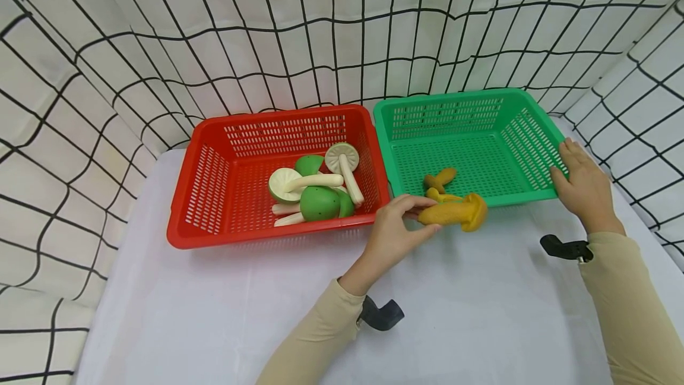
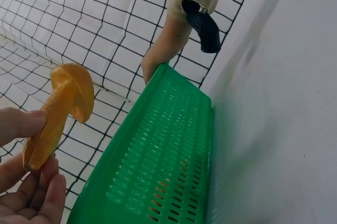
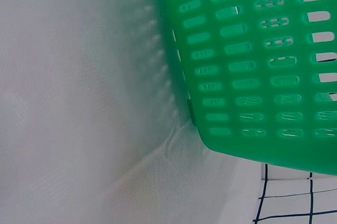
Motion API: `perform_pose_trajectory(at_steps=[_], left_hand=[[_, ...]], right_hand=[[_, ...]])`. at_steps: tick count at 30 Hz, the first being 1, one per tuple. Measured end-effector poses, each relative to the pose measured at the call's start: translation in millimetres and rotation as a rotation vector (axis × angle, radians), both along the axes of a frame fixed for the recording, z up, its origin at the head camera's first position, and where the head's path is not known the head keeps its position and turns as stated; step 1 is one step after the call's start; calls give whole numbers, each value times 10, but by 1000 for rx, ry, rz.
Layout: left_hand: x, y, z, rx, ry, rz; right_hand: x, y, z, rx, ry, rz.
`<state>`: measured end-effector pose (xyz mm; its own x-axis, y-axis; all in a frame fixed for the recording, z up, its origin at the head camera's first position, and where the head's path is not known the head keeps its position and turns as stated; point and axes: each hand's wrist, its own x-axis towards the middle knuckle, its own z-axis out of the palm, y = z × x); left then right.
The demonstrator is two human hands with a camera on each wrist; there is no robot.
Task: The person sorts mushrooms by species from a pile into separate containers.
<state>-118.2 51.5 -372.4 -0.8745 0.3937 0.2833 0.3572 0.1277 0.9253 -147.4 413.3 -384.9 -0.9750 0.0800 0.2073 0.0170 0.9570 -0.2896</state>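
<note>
My left hand [image 1: 398,230] pinches a yellow mushroom [image 1: 454,212] by its stem, thumb on one side and fingers on the other. It is held above the front rim of the green basket [image 1: 523,198], cap pointing right. The left wrist view shows the same mushroom [image 2: 63,108] close up, with its curled cap. In that basket, near the front left, lies a brownish-yellow mushroom [image 1: 442,178]; another yellow piece is partly hidden behind the held one. My right hand [image 1: 586,186] rests on the basket's right rim with fingers extended; the right wrist view does not show it.
Left of the green basket stands a red basket [image 1: 214,239], holding several green-capped mushrooms [image 1: 320,202] with white stems, heaped toward its right side. Both baskets sit on a white-covered table [image 1: 214,314]. A black grid net [image 1: 299,28] hangs behind and at the sides.
</note>
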Motion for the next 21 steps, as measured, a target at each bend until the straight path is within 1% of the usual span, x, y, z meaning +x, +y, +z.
perform_pose_trajectory(at_steps=[9, 21], left_hand=[[-36, -24, -7, 22, -5, 16], [-67, -37, 6, 23, -6, 27]], right_hand=[[6, -4, 1, -6, 3, 5], [0, 9, -11, -6, 6, 3]])
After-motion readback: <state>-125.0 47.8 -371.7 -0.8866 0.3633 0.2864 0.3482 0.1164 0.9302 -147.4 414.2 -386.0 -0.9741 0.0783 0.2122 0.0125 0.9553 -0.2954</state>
